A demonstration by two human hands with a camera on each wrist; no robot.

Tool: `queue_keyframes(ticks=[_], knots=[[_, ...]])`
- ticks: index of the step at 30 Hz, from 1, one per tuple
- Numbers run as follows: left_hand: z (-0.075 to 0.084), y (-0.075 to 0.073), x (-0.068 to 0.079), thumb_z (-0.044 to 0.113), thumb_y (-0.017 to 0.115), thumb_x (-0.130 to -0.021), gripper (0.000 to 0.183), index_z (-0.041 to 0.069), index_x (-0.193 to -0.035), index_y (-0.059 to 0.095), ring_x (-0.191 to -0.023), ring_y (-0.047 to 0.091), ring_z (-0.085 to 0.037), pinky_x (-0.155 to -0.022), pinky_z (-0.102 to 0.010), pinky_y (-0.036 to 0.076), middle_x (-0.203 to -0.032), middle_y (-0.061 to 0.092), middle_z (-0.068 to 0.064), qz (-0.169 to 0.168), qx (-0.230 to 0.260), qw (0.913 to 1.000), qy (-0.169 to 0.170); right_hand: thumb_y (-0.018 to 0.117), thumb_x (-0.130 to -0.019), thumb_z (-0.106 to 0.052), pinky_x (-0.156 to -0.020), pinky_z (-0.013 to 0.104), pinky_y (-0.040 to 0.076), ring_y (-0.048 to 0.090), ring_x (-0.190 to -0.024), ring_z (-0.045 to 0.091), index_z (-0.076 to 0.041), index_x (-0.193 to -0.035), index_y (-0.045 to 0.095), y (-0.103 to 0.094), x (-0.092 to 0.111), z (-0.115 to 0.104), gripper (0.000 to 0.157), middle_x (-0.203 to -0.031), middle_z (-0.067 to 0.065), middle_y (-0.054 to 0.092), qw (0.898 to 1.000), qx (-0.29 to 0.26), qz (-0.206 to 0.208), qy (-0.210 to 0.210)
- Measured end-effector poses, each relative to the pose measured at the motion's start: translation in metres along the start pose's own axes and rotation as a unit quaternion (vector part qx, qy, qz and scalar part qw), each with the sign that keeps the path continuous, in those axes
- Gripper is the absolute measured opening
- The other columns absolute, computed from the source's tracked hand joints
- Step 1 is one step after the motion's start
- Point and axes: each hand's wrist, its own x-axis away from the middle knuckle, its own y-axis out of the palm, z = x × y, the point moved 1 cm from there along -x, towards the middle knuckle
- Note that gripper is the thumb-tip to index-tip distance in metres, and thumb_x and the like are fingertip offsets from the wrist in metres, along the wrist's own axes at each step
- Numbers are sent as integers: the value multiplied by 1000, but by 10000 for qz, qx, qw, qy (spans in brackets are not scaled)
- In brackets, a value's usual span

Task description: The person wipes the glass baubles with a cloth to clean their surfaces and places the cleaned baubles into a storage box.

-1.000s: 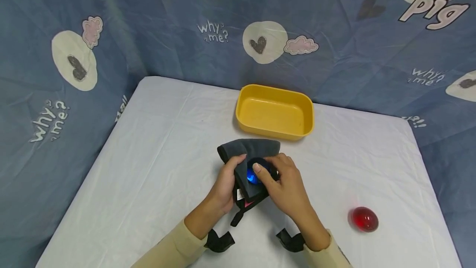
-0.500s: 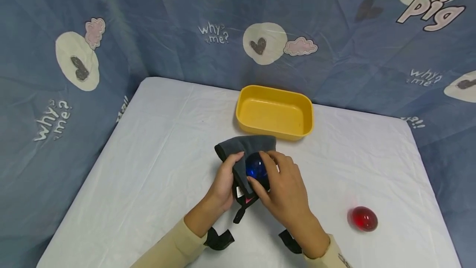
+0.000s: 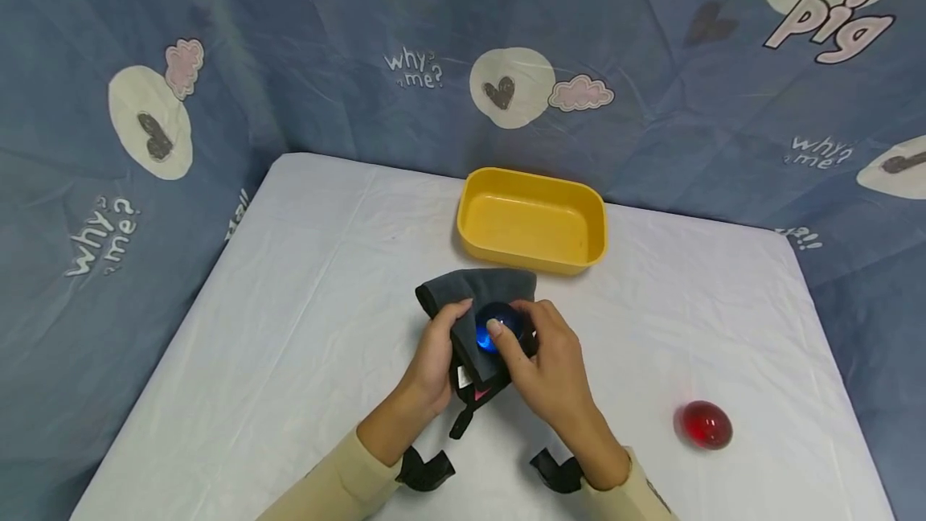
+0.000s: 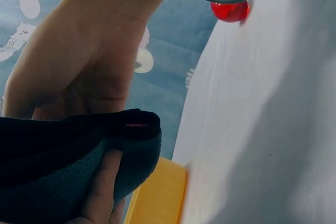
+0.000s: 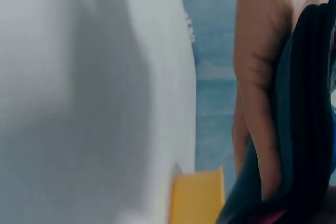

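Note:
Near the table's middle, my left hand (image 3: pixel 434 360) grips a folded grey cloth (image 3: pixel 463 288) with black edging, its thumb lying on top. A glossy, see-through blue ball (image 3: pixel 487 339) rests against the cloth. My right hand (image 3: pixel 553 368) holds that ball, thumb across its front and fingers curled over the far side. A black loop, a white tag and a bit of pink show at the cloth's lower edge. In the left wrist view the dark cloth (image 4: pixel 58 198) hides the ball. The right wrist view has fingers pressed along the cloth (image 5: pixel 304 119).
Behind the hands stands a yellow tray (image 3: pixel 531 260) with nothing in it. A clear red ball (image 3: pixel 706 425) lies on the white-covered table (image 3: pixel 325 264) to the right. A printed blue curtain (image 3: pixel 325 87) hangs along the back and sides.
My right thumb has moved from the blue ball's lower edge up onto its front, as it lay one second ago. The left hand keeps its grip on the cloth, which has shifted slightly.

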Motion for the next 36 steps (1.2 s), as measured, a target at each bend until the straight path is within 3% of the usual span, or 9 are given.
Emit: queue_keyframes(ticks=[3, 5, 11, 15, 19, 24, 29, 33, 36], knots=[[0, 0, 0, 41, 42, -107, 66, 3, -159, 28, -137, 49, -25, -113, -34, 43, -155, 39, -19, -15, -29, 10000, -53, 64, -104, -36, -67, 33, 48, 54, -83, 14, -4, -116, 73, 1, -1, 0, 35, -95, 0, 64, 9984, -229, -171, 495], [0, 1, 0, 41, 42, -107, 65, 4, -159, 29, -136, 49, -24, -112, -34, 43, -155, 39, -18, 4, -5, 10000, -50, 62, -106, -36, -74, 36, 49, 55, -91, 14, -4, -118, 73, 1, 0, 1, 36, -99, 0, 65, 9982, -189, -206, 530], [1, 1, -1, 40, 44, -105, 66, 6, -160, 28, -131, 47, -21, -108, -29, 42, -153, 40, -14, 141, 116, 9998, 24, 70, -100, -46, -96, 47, 50, 57, -114, 30, 0, -144, 57, -3, 6, -4, 65, -129, 15, 61, 9947, 759, -20, -690], [1, 0, -2, 38, 43, -105, 65, 8, -160, 27, -132, 45, -20, -106, -29, 41, -154, 38, -12, 145, 123, 9998, 21, 74, -97, -46, -89, 50, 50, 58, -110, 36, 0, -145, 54, -2, 8, -7, 70, -130, 19, 59, 9830, 1330, 120, -1261], [-1, 0, -4, 35, 41, -107, 64, 6, -161, 25, -139, 41, -23, -115, -33, 36, -157, 36, -14, 107, 182, 9997, 77, 80, -92, -44, -77, 48, 49, 59, -99, 36, 3, -132, 60, 0, 6, -4, 64, -117, 18, 62, 9774, 1603, 349, -1331], [-2, 0, -5, 33, 41, -107, 61, 4, -160, 27, -141, 42, -26, -116, -36, 37, -157, 38, -17, 139, 216, 9996, 143, 79, -93, -45, -77, 45, 50, 58, -89, 33, 5, -118, 64, 2, 0, 2, 58, -101, 16, 65, 9856, 1217, 511, -1053], [-2, -1, -5, 35, 42, -107, 62, 4, -159, 29, -141, 45, -26, -114, -35, 41, -156, 40, -17, 199, 193, 9995, 156, 76, -95, -38, -74, 41, 51, 58, -88, 26, 5, -114, 71, 10, -1, 6, 47, -98, 12, 70, 9964, 600, 518, -311], [-3, -2, -5, 36, 42, -107, 65, 4, -161, 25, -143, 42, -27, -118, -38, 36, -159, 37, -17, 242, 203, 9995, 76, 72, -99, -35, -72, 36, 44, 51, -86, 21, 2, -110, 75, 15, 0, 6, 39, -91, 6, 65, 9987, 160, 381, 309], [-4, -2, -7, 37, 42, -107, 65, 4, -161, 26, -141, 43, -25, -118, -37, 36, -158, 37, -16, 226, 203, 9995, 46, 68, -102, -35, -75, 37, 42, 49, -88, 21, 1, -111, 74, 15, 0, 7, 38, -91, 5, 60, 9985, 43, 238, 498]])
